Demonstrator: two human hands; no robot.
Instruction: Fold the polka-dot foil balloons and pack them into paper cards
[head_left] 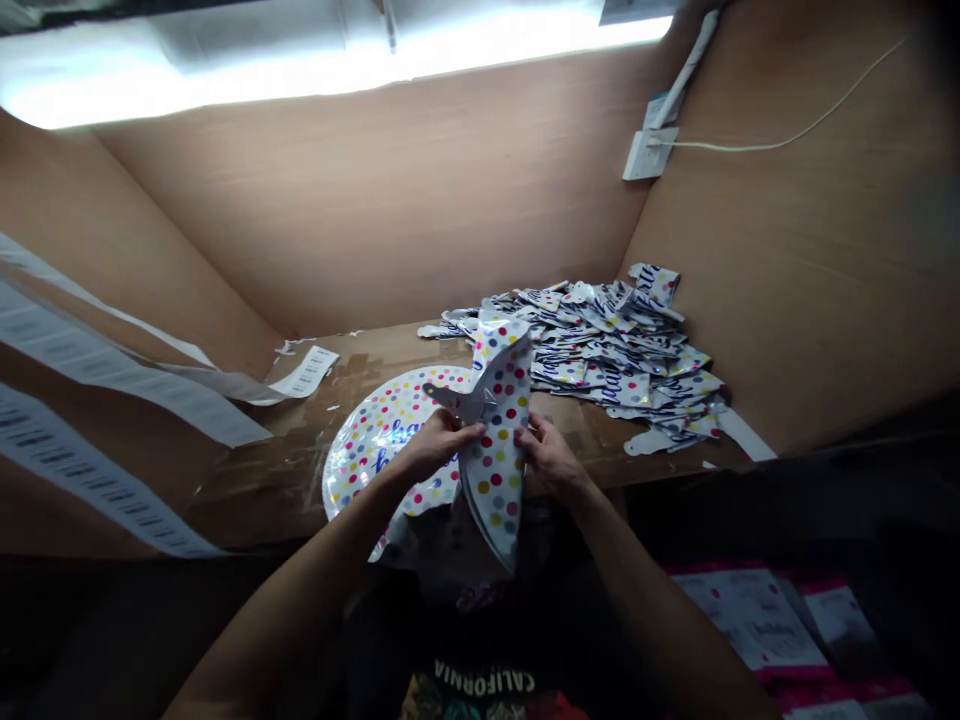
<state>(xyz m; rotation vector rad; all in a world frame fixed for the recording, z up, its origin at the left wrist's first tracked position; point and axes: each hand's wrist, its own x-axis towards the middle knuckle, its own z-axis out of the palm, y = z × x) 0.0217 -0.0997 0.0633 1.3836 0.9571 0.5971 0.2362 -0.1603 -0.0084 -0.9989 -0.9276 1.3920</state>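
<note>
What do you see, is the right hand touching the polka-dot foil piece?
Touching. The head view shows the right hand with its fingers pressed against the edge of the polka-dot foil piece.

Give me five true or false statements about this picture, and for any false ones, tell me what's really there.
1. Both hands, left and right, hold a folded polka-dot foil balloon. True.
2. The pile of flat foil balloons lies left of the round polka-dot foil balloon. False: the pile lies to its right.
3. A white cable runs along the cardboard wall to a wall socket. True.
4. Long strips of barcode labels hang on the right. False: they hang on the left.
5. The person's dark shirt reads CALIFORNIA. True.
</note>
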